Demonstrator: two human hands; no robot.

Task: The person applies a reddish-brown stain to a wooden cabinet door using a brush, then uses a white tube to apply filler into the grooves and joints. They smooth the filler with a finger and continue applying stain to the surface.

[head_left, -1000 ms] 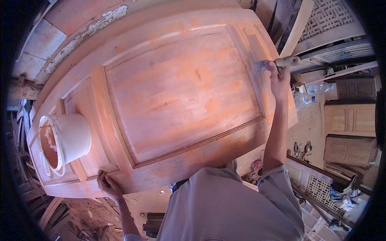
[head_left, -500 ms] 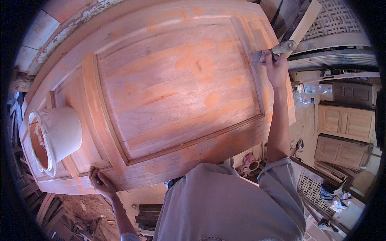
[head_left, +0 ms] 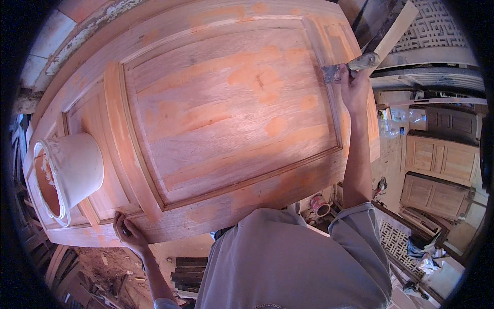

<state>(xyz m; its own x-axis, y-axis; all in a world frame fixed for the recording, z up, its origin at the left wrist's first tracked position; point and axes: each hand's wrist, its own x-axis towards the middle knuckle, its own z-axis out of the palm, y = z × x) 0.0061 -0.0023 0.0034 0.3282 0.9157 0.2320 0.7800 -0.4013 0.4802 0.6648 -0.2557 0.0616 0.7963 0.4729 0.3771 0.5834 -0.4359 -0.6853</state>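
Observation:
A large panelled wooden door (head_left: 206,131), smeared with orange filler, lies flat before me. At its far right end, my right hand (head_left: 354,88) is closed around a putty knife (head_left: 365,62); the blade is at the raised moulding by the big panel's right edge. My left hand (head_left: 129,233) rests on the door's near edge at the left, fingers curled in. Something dark may be in those fingers, but I cannot make it out. Beside that hand, on the left part of the door, a white plastic bucket (head_left: 80,165) lies tipped on its side, orange filler coating its inside.
Below the door's near edge stands a small reddish can (head_left: 320,206). Stacked dark wood pieces (head_left: 188,273) lie on the floor. To the right are plastic bottles (head_left: 396,129), smaller panelled doors (head_left: 440,157) and a lattice panel (head_left: 427,31). A pale wood strip (head_left: 399,31) leans at the far right.
The view has shifted slightly over the door. The putty knife's blade shows a little more clearly at the moulding; my left hand and the bucket stay in place on the door.

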